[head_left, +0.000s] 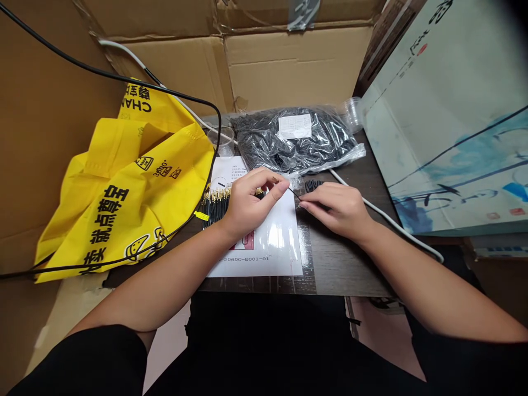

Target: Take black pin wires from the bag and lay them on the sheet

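Note:
A thin black wire [294, 193] stretches between my two hands above the table. My left hand [251, 201] pinches its left end between thumb and forefinger. The other end sits in the closed fingertips of my right hand [340, 209]. Under and beside my left hand, a row of black wires with gold-coloured tips [215, 206] lies on a printed white sheet [280, 247]. A small bunch of black wires [313, 186] lies just behind my right fingers. What the wire's left end looks like is mostly hidden by my fingers.
A clear plastic bag of black wires [264, 140] lies at the back, with clear plastic cups [353, 114] by it. A yellow bag [157, 148] is on the left, a large pale box [445, 126] on the right. Cardboard [297, 66] closes the back. A black cable [99, 71] loops across the left.

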`<state>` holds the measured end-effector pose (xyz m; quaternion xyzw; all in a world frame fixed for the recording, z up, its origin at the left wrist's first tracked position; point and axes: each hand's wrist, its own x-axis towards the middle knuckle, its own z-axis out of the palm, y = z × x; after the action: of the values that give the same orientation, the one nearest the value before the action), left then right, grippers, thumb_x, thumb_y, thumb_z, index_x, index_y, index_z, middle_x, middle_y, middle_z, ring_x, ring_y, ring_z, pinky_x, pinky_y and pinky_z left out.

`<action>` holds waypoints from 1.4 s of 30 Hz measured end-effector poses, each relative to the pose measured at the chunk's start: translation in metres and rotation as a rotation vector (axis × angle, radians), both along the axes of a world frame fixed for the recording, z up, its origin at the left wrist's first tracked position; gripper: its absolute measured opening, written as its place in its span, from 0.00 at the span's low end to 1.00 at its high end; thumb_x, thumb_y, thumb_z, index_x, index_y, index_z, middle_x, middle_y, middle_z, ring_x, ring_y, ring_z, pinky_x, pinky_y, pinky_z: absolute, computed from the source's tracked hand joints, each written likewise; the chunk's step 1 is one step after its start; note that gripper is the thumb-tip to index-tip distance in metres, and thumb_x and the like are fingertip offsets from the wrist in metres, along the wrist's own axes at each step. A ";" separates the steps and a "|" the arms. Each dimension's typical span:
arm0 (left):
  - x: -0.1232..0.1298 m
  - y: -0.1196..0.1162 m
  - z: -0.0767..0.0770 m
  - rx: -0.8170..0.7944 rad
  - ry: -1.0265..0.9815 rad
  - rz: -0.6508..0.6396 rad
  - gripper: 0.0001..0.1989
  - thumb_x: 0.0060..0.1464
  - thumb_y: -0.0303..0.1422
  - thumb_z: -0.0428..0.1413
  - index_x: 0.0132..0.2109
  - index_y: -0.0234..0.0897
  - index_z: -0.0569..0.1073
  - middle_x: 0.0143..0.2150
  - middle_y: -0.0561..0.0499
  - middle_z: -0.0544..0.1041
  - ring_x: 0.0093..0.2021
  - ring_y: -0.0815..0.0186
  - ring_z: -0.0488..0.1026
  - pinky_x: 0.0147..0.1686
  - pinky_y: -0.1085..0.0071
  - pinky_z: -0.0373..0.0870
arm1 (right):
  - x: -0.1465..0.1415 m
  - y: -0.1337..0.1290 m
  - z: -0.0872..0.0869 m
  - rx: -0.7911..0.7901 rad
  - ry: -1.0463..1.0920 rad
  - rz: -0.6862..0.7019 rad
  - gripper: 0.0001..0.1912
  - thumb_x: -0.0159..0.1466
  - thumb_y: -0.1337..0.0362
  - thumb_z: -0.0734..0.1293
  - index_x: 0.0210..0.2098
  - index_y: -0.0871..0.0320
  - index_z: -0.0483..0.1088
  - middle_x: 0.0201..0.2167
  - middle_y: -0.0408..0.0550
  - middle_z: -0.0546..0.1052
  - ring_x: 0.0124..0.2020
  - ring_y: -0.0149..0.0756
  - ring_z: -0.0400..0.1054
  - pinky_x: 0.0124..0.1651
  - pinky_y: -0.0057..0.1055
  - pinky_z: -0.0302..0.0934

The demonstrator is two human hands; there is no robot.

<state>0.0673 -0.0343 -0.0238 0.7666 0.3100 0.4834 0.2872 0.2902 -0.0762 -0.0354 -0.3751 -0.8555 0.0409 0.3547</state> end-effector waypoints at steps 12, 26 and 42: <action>-0.002 -0.001 -0.004 0.380 0.369 -0.075 0.09 0.66 0.35 0.50 0.45 0.38 0.73 0.36 0.52 0.79 0.35 0.69 0.73 0.38 0.69 0.65 | -0.002 -0.003 -0.001 0.032 0.111 -0.106 0.09 0.63 0.67 0.70 0.44 0.56 0.76 0.36 0.45 0.82 0.31 0.31 0.73 0.38 0.31 0.67; -0.001 0.000 -0.009 0.388 0.500 -0.112 0.10 0.64 0.35 0.51 0.43 0.38 0.76 0.34 0.50 0.74 0.34 0.68 0.70 0.35 0.71 0.66 | -0.005 -0.005 -0.001 0.000 0.029 -0.094 0.06 0.64 0.62 0.70 0.39 0.57 0.74 0.31 0.44 0.81 0.28 0.31 0.74 0.35 0.30 0.67; -0.001 0.003 -0.009 0.424 0.495 -0.057 0.10 0.63 0.34 0.52 0.42 0.38 0.77 0.32 0.51 0.71 0.33 0.69 0.68 0.34 0.70 0.65 | -0.001 -0.004 -0.001 0.038 0.072 -0.045 0.06 0.64 0.67 0.69 0.41 0.55 0.75 0.34 0.44 0.82 0.34 0.34 0.77 0.40 0.32 0.70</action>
<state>0.0660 -0.0318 -0.0333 0.9120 0.2411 0.3280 0.0504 0.2893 -0.0799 -0.0360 -0.3857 -0.8341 0.0300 0.3932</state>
